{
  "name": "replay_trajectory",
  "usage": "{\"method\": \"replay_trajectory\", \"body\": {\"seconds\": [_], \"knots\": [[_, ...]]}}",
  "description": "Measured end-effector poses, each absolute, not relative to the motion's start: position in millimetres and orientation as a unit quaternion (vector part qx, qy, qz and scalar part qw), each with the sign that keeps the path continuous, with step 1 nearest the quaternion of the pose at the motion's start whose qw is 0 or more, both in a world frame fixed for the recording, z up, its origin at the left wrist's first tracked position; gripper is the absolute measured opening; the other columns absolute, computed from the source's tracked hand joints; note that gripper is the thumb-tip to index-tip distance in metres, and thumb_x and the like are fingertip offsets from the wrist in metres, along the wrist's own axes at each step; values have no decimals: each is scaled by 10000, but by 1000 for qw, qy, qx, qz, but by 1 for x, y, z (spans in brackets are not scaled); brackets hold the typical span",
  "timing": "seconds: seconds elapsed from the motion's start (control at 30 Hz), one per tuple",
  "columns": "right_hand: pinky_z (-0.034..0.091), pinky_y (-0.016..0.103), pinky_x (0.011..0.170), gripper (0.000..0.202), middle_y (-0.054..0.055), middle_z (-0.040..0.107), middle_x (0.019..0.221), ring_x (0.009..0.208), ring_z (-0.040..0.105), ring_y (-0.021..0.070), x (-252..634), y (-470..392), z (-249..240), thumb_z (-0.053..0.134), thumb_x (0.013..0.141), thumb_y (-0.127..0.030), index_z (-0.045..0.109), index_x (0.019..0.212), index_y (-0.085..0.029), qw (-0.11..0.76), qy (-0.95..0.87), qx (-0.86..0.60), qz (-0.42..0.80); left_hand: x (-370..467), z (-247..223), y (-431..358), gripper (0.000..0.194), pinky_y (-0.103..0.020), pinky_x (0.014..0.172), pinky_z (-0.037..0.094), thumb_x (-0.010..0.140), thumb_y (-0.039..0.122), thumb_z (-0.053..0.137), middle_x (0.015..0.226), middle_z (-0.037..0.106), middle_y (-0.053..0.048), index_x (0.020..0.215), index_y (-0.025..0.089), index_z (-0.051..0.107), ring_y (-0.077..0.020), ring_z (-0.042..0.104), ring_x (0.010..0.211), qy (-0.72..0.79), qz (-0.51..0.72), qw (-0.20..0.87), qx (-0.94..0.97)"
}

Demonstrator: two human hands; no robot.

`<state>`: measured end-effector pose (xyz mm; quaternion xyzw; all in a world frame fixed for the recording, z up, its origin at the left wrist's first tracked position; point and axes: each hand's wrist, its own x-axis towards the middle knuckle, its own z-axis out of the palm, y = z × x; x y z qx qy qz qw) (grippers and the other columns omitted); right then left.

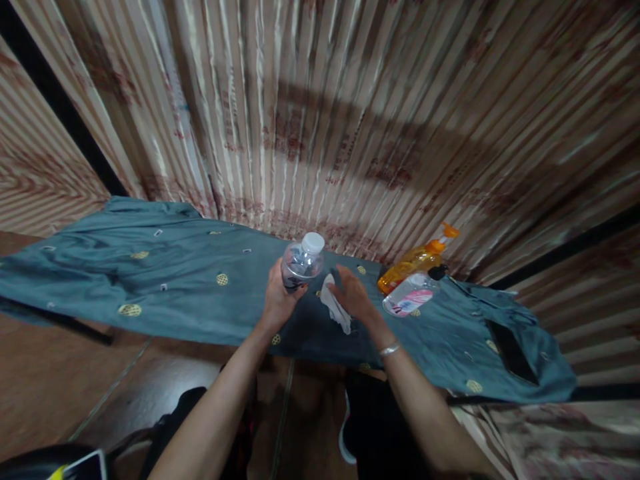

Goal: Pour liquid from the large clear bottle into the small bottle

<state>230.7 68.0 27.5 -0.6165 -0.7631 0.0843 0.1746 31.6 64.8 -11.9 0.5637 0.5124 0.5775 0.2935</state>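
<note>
My left hand [281, 298] is wrapped round a clear plastic bottle [302, 264] with a white cap, held upright over the cloth-covered table. A white tissue [334, 305] hangs from my right hand [352, 292], pinched at its upper end just right of the bottle. The tissue and the bottle are apart. To the right of that hand stands an orange pump bottle [407, 268], with a clear bottle [409, 294] with a pink label and black cap in front of it. Both of these lean to the right in this view.
A green-blue cloth [190, 293] with yellow prints covers the long narrow table. A dark phone [511, 351] lies near its right end. Behind hangs a pleated curtain [320, 147]; black poles [60, 100] rise at the sides. Another phone [89, 465] shows at the lower left.
</note>
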Motion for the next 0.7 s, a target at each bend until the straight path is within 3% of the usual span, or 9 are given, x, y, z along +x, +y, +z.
{"method": "replay_trajectory", "body": {"seconds": [0.07,0.13,0.23,0.33,0.43,0.53,0.6,0.7], "knots": [[419,466,1118,621,246,463,1506,1420,435,328,231,57,-14,589,942,-324,418,1476,-58,115,-753,-641,89,38,-13,65,946,-442,1085,439,631,227,793,1354,583,-142,1447,186,317,-292,572,1268,511,576,312,556],[398,483,1141,578,233,420,1541,1426,424,328,230,49,-40,550,958,-286,422,1487,-92,110,-753,-644,79,44,-16,64,974,-438,1049,467,639,243,793,1320,613,-139,1459,188,270,-283,614,1212,516,570,330,547],[401,462,1146,487,208,476,1508,1392,471,292,231,49,-52,477,943,-151,507,1426,-103,154,-750,-637,89,51,-18,62,897,-460,1034,471,623,260,806,1288,636,-141,1393,189,352,-297,630,1183,527,559,346,539],[442,417,1111,419,186,591,1403,1292,572,258,236,60,-46,428,937,-122,604,1317,-101,228,-719,-642,137,54,-17,59,813,-464,1015,475,598,272,822,1251,654,-134,1311,184,441,-304,636,1155,529,546,355,544],[500,409,1036,387,128,693,1272,1165,654,242,238,72,-35,423,963,-220,629,1281,-142,324,-668,-637,208,58,-14,56,784,-439,992,482,596,264,817,1211,670,-109,1291,195,463,-288,643,1123,520,539,365,554],[531,405,989,422,76,723,1224,1107,676,240,230,74,-14,476,950,-366,626,1296,-177,487,-598,-563,299,62,-14,55,775,-415,982,482,601,265,811,1208,668,-91,1288,209,459,-274,644,1115,508,538,373,559],[510,419,1026,454,56,720,1232,1150,655,253,222,67,6,488,944,-466,648,1280,-205,562,-577,-501,317,66,-16,56,743,-406,960,493,604,281,811,1185,675,-85,1256,212,463,-266,657,1081,500,540,381,560],[393,427,1154,468,59,636,1373,1334,536,252,210,50,40,475,955,-528,672,1260,-233,597,-599,-456,276,72,-20,57,657,-387,895,521,628,324,803,1121,688,-80,1180,208,467,-244,681,986,489,543,395,557]]}}
